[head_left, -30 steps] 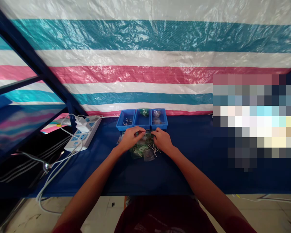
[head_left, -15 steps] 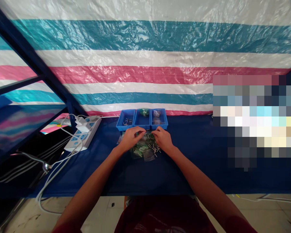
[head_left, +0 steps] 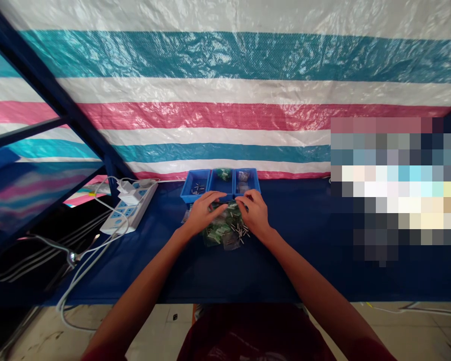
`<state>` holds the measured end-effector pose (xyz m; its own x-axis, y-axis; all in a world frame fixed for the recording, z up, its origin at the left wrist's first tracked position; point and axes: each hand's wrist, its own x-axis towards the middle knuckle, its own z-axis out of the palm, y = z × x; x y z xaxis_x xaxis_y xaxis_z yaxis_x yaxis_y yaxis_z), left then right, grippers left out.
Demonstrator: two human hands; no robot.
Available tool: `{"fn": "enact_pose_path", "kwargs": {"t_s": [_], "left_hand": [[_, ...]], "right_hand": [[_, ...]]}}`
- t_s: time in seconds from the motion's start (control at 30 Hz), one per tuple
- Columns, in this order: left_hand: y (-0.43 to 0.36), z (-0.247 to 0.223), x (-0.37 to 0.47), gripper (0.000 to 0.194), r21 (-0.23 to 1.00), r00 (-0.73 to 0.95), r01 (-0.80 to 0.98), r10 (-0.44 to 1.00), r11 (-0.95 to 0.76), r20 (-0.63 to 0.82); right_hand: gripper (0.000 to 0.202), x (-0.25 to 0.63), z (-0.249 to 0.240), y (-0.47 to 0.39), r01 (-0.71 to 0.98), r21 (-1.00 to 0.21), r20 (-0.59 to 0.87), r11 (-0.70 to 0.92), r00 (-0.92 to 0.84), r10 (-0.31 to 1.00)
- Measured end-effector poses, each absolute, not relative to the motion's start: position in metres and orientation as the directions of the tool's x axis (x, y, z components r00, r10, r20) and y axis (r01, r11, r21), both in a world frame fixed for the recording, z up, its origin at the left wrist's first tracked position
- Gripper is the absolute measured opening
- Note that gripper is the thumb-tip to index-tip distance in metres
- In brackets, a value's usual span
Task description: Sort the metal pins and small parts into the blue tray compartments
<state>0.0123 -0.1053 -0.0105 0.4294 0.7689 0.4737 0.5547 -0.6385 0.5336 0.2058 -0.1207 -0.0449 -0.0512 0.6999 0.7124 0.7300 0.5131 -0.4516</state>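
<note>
My left hand [head_left: 203, 211] hovers over the left side of a pile, its thumb and fingers spread, with nothing visible between them. On the other side my right hand [head_left: 254, 211] has its fingers loosely bent and apart, and no held thing shows in it. Below and between the hands lie small green pieces [head_left: 217, 233], which look bagged in clear plastic. Short metal pins [head_left: 241, 231] are scattered by the right hand. A small clear plastic bag [head_left: 231, 241] lies at the near edge of the pile. The hands hide the pile's far part.
Behind the hands stand three blue bins: the left bin [head_left: 188, 186] holds a few metal pins, the middle bin [head_left: 221, 188] green pieces, the right bin [head_left: 257, 186] clear bags. A power strip [head_left: 135, 213] with white cables [head_left: 84, 273] lies left on the blue table [head_left: 225, 281].
My left fingers have opened away from the thumb. My right fingers have also loosened and lifted slightly. The pile and bins look the same.
</note>
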Motion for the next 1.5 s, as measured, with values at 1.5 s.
{"fn": "enact_pose_path", "kwargs": {"t_s": [1.5], "left_hand": [[-0.102, -0.001, 0.004, 0.036, 0.725, 0.304, 0.457, 0.856, -0.516, 0.418]], "right_hand": [[0.034, 0.2, -0.032, -0.126, 0.401, -0.789, 0.473, 0.467, -0.09, 0.877]]}}
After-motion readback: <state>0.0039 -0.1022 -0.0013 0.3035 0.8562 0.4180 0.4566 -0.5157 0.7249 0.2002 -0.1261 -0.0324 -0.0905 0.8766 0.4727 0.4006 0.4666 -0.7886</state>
